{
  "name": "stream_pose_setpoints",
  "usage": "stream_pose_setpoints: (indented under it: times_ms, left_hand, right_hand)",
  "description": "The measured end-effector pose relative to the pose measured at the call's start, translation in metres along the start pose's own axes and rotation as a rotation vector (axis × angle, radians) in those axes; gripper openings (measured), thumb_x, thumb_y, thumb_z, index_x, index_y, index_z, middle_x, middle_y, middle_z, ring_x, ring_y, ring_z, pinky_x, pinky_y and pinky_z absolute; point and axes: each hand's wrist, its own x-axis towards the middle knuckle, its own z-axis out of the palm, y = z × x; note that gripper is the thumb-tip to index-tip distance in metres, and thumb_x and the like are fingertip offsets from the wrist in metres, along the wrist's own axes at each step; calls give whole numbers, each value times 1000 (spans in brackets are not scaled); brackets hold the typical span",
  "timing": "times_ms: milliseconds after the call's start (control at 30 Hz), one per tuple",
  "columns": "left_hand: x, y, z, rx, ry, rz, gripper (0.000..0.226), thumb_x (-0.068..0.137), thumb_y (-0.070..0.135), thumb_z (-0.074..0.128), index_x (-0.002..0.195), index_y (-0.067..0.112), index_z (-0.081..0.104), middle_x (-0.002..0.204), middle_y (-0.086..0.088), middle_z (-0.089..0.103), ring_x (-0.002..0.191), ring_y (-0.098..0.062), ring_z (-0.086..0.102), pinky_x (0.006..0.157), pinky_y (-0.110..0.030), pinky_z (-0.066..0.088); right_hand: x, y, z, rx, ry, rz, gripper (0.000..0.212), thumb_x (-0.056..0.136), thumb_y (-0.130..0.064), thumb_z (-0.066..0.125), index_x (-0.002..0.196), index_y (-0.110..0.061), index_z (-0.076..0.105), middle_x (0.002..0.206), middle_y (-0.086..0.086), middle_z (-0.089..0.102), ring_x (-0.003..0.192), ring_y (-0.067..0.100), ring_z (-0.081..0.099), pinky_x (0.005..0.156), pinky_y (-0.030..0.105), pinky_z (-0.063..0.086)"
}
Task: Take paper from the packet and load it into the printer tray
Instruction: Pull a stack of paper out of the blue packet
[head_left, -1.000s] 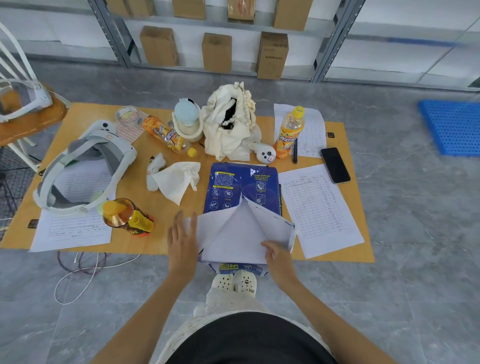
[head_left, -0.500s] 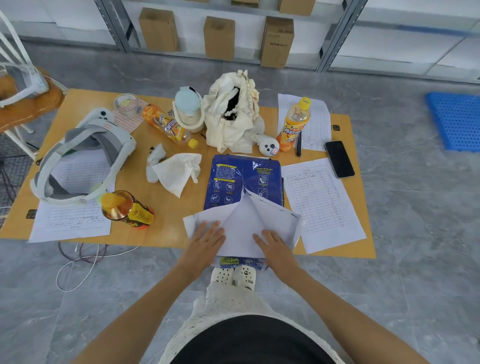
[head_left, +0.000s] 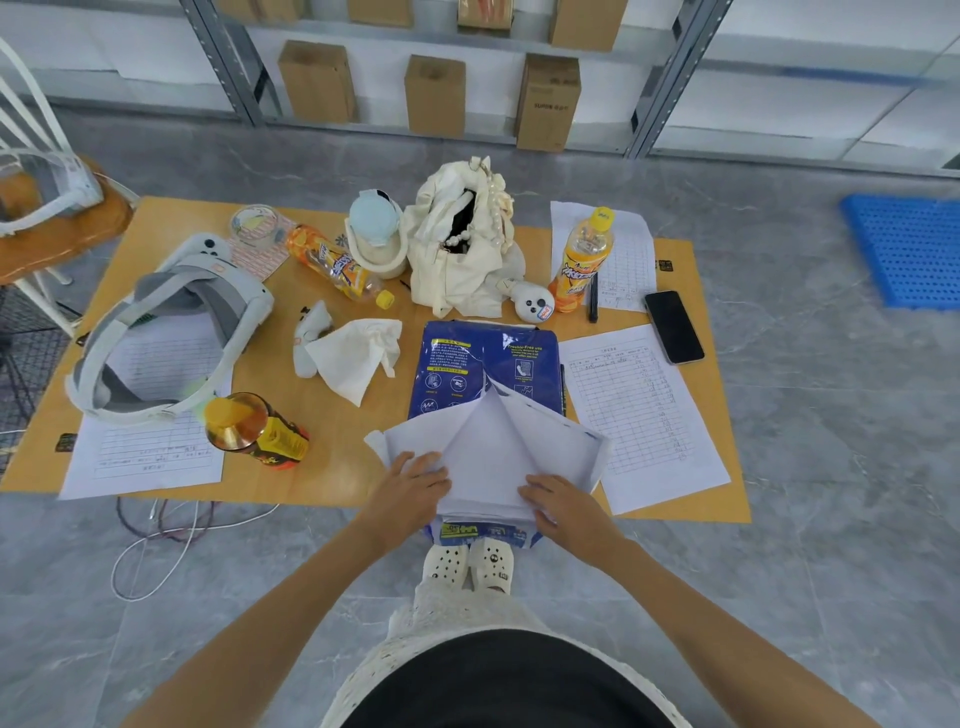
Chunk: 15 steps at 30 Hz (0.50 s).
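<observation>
At the near edge of the orange-brown wooden table, the left hand and right hand lie flat-fingered on white sheets showing through the torn blue paper packet. Nothing is lifted out yet; no printer shows. Beyond the packet, grey floor and shelved cardboard boxes.

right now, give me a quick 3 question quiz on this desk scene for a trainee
1. True or false: the blue paper packet is already torn open at its near end.
2. Which hand rests on the white paper at the packet's open end? A) left hand only B) right hand only C) both
3. Fill in: the black phone lies near the table's ___ edge, as the person sees it.

Key: 1 true; 2 C; 3 right.
</observation>
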Motion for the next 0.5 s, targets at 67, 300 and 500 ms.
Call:
stream_pose_setpoints:
  times_ms: [67,300,500]
  left_hand:
    - [1,-1,-5,-27,71,-9,24,61,23,80,83,28,70,91,12,73,109,-17,52,94,-36,34]
    - [-4,-3,-38,-236,169,-71,15,68,13,70,77,25,66,53,9,62,51,-9,59,56,-20,43]
    - [-5,-8,-90,-372,405,-241,23,82,23,44,85,21,67,53,3,63,43,-15,54,37,-26,44]
  right_hand:
    - [-1,-2,-2,64,34,30,34,90,-14,48,123,-11,59,129,6,58,119,21,52,98,33,48]
    - [-10,-7,-24,501,174,217,22,83,-12,63,104,-18,68,100,-5,70,94,2,65,88,21,52]
    - [-3,-5,-80,920,181,377,16,83,-14,67,90,-28,67,90,-1,70,79,0,67,73,19,50]
